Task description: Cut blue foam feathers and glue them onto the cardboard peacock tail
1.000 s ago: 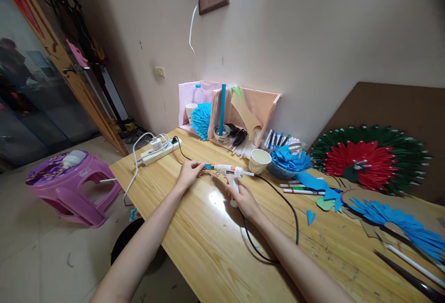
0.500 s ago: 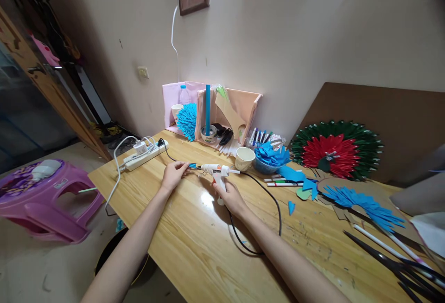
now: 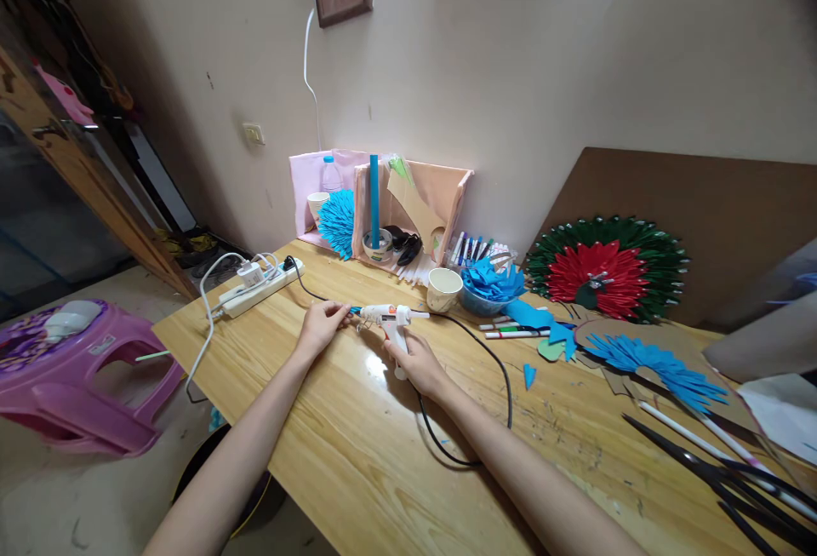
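Centrally — glue gun (image 3: 391,318), bare table (image 3: 357,445) nearer

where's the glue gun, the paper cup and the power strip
glue gun (image 3: 386,315), head view, on its white barrel
paper cup (image 3: 443,290), head view, on its front wall
power strip (image 3: 260,289), head view, on its long white body

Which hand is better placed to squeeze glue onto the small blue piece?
The right hand: it already grips the glue gun by its handle. The left hand holds the blue piece at the nozzle.
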